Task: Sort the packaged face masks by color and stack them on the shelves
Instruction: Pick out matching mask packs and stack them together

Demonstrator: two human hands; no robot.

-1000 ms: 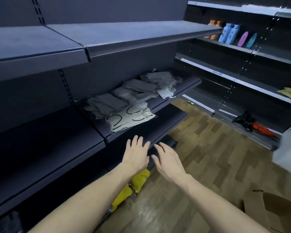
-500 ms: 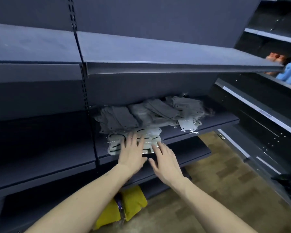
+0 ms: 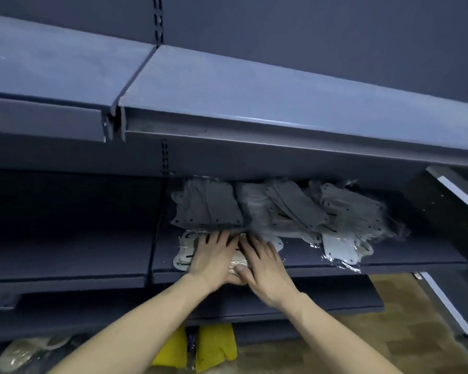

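A stack of white packaged masks (image 3: 183, 252) with black ear loops lies at the front of the middle shelf (image 3: 389, 263). My left hand (image 3: 214, 256) lies flat on top of it with fingers spread. My right hand (image 3: 265, 263) rests on the same stack beside it, and its thumb touches the pack's near edge. Behind them, grey packaged masks (image 3: 208, 206) lie in overlapping piles across the back of the shelf (image 3: 295, 209). Further right, a few light grey-white packs (image 3: 341, 249) sit in clear wrap near the shelf front.
An upper shelf (image 3: 254, 103) overhangs the masks. Left of the divider is a bare shelf section (image 3: 65, 252). Below, yellow packaged items (image 3: 214, 346) and a pale packet (image 3: 25, 352) sit low down. Wooden floor (image 3: 389, 333) and another rack (image 3: 457, 198) lie to the right.
Both hands have moved forward from mid-air onto the white mask stack, and the view has closed in on the middle shelf.
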